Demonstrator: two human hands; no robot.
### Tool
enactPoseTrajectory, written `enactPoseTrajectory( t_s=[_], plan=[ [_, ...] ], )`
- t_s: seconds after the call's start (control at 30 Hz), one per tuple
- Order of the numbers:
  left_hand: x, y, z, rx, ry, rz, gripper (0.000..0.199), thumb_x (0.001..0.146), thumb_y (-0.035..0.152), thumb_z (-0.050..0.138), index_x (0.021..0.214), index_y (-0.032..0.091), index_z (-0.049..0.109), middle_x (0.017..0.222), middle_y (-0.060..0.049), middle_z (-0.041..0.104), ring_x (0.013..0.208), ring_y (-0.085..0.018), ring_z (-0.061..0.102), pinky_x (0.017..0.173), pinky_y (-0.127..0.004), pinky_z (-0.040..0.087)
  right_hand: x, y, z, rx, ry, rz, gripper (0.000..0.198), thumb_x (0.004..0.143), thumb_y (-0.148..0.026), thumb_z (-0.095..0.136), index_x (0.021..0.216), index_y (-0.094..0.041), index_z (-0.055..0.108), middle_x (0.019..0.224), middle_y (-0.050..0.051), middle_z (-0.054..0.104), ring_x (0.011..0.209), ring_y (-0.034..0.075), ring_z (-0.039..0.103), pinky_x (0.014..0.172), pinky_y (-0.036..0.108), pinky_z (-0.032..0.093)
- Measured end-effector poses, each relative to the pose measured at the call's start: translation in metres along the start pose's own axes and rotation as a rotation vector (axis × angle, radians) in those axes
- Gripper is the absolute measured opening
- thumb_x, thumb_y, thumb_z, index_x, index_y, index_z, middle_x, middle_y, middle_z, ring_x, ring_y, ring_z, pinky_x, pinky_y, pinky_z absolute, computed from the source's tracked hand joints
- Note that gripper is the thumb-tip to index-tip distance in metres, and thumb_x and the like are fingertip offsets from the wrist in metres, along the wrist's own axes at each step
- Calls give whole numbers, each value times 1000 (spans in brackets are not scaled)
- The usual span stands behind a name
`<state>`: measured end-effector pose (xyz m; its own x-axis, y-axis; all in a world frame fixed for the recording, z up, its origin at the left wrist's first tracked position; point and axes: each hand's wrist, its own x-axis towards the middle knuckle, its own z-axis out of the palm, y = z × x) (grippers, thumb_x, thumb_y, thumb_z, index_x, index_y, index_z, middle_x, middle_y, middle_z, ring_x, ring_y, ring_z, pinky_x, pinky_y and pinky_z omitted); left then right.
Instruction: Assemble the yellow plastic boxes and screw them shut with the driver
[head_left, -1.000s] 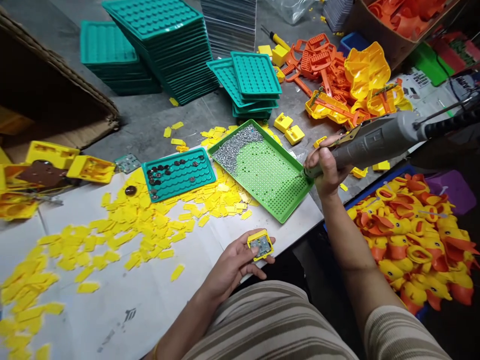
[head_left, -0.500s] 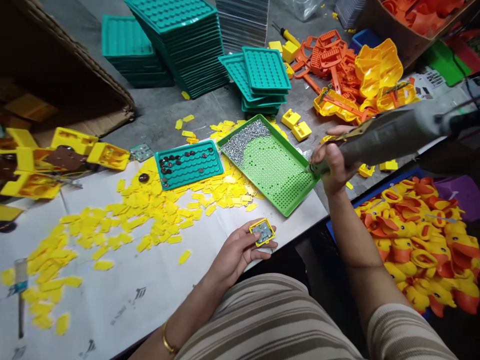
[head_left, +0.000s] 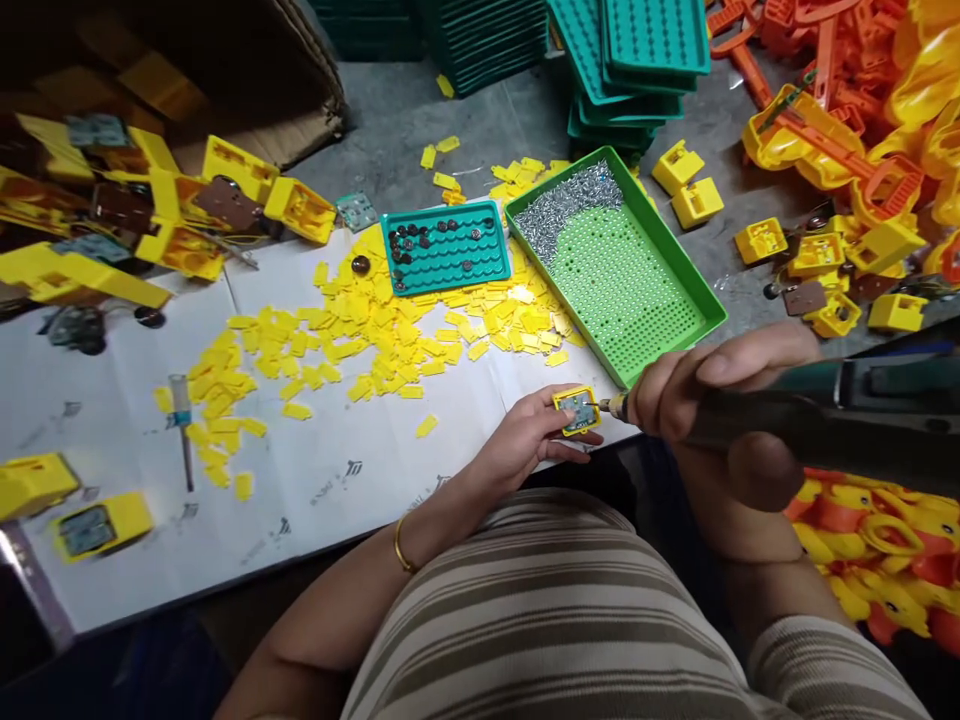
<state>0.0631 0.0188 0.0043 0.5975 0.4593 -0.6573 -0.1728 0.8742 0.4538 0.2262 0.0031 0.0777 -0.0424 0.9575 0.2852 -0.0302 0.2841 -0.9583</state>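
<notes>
Near the table's front edge, my left hand (head_left: 532, 435) is closed around a small yellow plastic housing (head_left: 576, 410) with a circuit board inside, the thumb lying on the board. My right hand (head_left: 712, 380) grips a dark electric screwdriver (head_left: 840, 400), held almost level. Its tip points left and meets the right side of the board; whether a screw sits on it is too small to tell. Just behind the hands lies a green perforated tray (head_left: 637, 290), with a heap of silver screws (head_left: 577, 205) at its far end.
Loose yellow strips (head_left: 390, 340) cover the table's middle around a teal tray (head_left: 450, 275) of dark round parts. Yellow housings (head_left: 300, 208) lie at left beside a cardboard box (head_left: 322, 70). Teal trays (head_left: 652, 40) are stacked behind. Yellow duck parts (head_left: 892, 560) fill the lower right.
The screwdriver has moved from the green tray's near corner to the circuit board in my left hand. My left hand still holds the housing. The view has shifted left and down.
</notes>
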Motion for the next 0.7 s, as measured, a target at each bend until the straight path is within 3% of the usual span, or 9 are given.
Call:
enactPoseTrajectory(
  t_s=[0.13, 0.4, 0.6, 0.7],
  plan=[
    [0, -1, 0, -5, -8, 7, 42, 78, 17, 60, 119, 10, 53, 99, -12, 67, 75, -19, 69, 57, -28, 57, 3, 10, 4, 131, 28, -1, 25, 86, -48, 60, 102, -31, 51, 52, -7, 47, 48, 14, 52, 48, 30, 46],
    [0, 0, 1, -8, 10, -2, 41, 75, 18, 64, 115, 12, 56, 94, -9, 66, 69, -18, 68, 57, -29, 56, 8, 17, 9, 1, 21, 63, 33, 82, -60, 59, 89, -30, 46, 49, -9, 44, 42, 11, 48, 45, 28, 43],
    [4, -2, 3, 24, 19, 14, 34, 74, 17, 63, 107, 12, 58, 90, -7, 67, 63, -14, 66, 55, -25, 54, 18, 12, 18, 152, -62, -5, 30, 83, -44, 66, 74, -26, 43, 50, -7, 43, 41, 11, 46, 39, 26, 40],
    [4, -2, 4, 18, 27, 16, 29, 73, 19, 65, 100, 12, 60, 86, -6, 66, 60, -12, 65, 52, -23, 51, 20, 17, 17, -15, -111, 20, 35, 83, -55, 61, 72, -27, 43, 49, -6, 45, 39, 12, 46, 38, 28, 42]
  ],
)
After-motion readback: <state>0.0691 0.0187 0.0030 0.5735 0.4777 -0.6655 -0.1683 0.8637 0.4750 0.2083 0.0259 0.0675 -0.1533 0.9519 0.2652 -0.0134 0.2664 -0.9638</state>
